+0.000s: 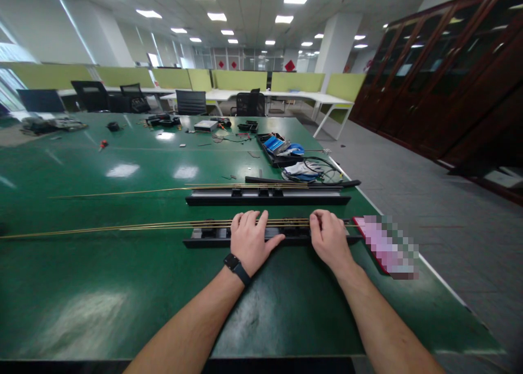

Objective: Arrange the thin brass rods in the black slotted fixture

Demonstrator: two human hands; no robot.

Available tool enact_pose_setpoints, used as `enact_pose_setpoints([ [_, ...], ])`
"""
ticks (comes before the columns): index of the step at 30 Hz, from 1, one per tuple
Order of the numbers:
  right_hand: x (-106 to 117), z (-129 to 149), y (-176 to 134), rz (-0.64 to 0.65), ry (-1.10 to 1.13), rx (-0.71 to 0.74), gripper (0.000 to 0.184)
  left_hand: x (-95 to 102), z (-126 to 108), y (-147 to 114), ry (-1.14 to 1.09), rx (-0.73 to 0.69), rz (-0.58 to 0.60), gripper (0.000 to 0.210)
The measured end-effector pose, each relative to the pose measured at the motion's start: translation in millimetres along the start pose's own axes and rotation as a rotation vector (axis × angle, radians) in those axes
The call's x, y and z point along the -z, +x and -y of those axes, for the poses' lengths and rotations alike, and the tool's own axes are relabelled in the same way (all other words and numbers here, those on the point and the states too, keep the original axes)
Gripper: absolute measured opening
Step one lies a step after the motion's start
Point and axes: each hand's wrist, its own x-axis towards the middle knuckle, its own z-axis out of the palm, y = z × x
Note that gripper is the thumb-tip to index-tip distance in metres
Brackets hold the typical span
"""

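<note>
My left hand [250, 242] lies flat across several long, thin brass-coloured rods [163, 226], its fingers stretched out and the thumb spread to the right. These rods rest along a long black channel-shaped rail [206, 243] and run far out past its left end. Near the rail's right end, my right hand [329, 236] is closed, thumb and fingers pinched on the rods; how many it grips is hidden. Behind lies a second black rail [267, 200], parallel to the first, with more thin rods [122, 192] along its top.
A pixelated pink item with a red edge [373, 246] lies right of my right hand. Farther back are a black tray [265, 150] with blue items, white gloves [304, 170], black cables and a white box [206, 126]. The green table [102, 276] ends at a pale right edge.
</note>
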Motion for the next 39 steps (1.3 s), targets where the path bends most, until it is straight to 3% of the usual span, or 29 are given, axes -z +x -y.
enact_pose_setpoints([
  [4,4.5,6.2,-0.5,0.048,0.005,0.040,0.025,-0.4,-0.2,-0.1,0.001,0.008,0.003,0.066],
  [10,3.7,-6.2,2.1,-0.007,-0.111,-0.087,0.029,0.8,-0.2,-0.1,0.001,0.009,0.013,0.065],
  [18,1.2,-1.3,0.3,0.024,-0.013,0.007,0.026,1.6,-0.6,0.1,-0.024,0.013,0.020,0.065],
  [24,0.0,-9.7,1.5,-0.026,-0.111,-0.103,0.027,2.9,-1.3,0.3,-0.023,0.016,0.042,0.063],
  [30,-2.1,-4.0,0.7,0.024,-0.029,-0.007,0.026,3.7,-1.3,1.0,-0.032,0.015,0.032,0.063],
  [36,2.3,-12.4,4.2,-0.035,-0.129,-0.132,0.028,4.2,-1.2,1.2,-0.030,0.016,0.032,0.062],
  [39,-1.6,-7.0,2.4,-0.009,-0.083,-0.101,0.029,4.3,-1.8,1.1,-0.026,0.015,0.037,0.062],
])
